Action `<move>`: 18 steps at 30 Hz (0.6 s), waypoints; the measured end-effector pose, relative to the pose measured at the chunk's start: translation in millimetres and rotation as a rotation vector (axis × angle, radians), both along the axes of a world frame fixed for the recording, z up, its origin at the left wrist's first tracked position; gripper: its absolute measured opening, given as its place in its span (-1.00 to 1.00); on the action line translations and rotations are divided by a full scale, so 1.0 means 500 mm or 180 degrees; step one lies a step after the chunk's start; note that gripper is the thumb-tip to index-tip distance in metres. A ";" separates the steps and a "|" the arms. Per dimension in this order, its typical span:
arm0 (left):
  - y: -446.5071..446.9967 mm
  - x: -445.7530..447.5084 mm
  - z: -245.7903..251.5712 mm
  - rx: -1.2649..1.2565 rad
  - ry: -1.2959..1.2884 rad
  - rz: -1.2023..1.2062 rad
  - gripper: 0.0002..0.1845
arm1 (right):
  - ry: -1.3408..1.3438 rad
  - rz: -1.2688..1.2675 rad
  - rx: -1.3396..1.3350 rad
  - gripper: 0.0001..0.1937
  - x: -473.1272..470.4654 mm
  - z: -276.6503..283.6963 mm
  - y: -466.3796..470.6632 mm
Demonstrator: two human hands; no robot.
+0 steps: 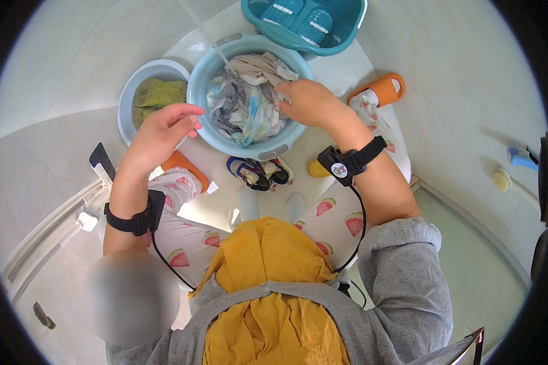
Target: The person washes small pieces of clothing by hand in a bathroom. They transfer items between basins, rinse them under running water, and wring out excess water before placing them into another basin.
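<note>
A light blue plastic basin (195,98) holds wet clothes (251,102) in grey, white, beige and blue, and a stream of water falls into it from above. Over its right side is my right hand (308,101), fingers apart, fingertips over the clothes; whether they touch is unclear. My left hand (166,130) hovers by the basin's left rim with nothing in it, fingers slightly curled. Partly behind that hand stands a smaller pale blue basin (127,105) with an olive-green cloth (157,96) in it.
A teal tub (274,34) stands at the top. Small shoes (260,173) lie just below the large basin. Orange slippers (388,90) are on my feet. Brushes (502,179) hang at the right wall; another brush (88,220) and a squeegee (103,159) are at left.
</note>
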State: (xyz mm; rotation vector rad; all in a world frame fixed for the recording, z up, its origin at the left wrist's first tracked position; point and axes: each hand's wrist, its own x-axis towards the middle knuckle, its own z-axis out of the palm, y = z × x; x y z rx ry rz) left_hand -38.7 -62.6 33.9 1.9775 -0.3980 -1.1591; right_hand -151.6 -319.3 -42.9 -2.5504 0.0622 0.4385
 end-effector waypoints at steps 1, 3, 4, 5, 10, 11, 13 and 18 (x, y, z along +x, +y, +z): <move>-0.002 -0.001 -0.003 0.0025 -0.0010 -0.0028 -0.72 | 0.0020 0.0005 -0.0012 -0.63 0.000 0.000 0.000; -0.005 -0.001 -0.006 0.0004 -0.0020 -0.0063 -0.73 | 0.0007 0.0018 -0.0019 -0.62 0.000 0.001 -0.002; -0.006 -0.001 -0.007 0.0051 -0.0022 -0.0066 -0.73 | 0.0028 0.0015 -0.0029 -0.62 0.000 0.001 -0.002; -0.007 -0.001 -0.008 0.0081 -0.0024 -0.0069 -0.73 | 0.0025 0.0012 -0.0038 -0.62 0.000 0.002 -0.003; -0.014 0.001 -0.007 0.0101 -0.0080 -0.0163 -0.73 | -0.0050 -0.0042 -0.0012 -0.72 0.001 0.002 -0.002; -0.016 0.001 -0.006 0.0086 -0.0072 -0.0170 -0.73 | -0.0007 -0.0037 -0.0004 -0.71 0.002 0.002 -0.002; -0.019 -0.001 -0.004 0.0063 -0.0057 -0.0102 -0.72 | 0.0015 -0.0039 0.0011 -0.69 0.002 0.000 -0.003; -0.024 -0.003 0.001 0.0003 -0.0113 0.0059 -0.71 | 0.0024 -0.0030 -0.0008 -0.63 0.003 -0.005 -0.006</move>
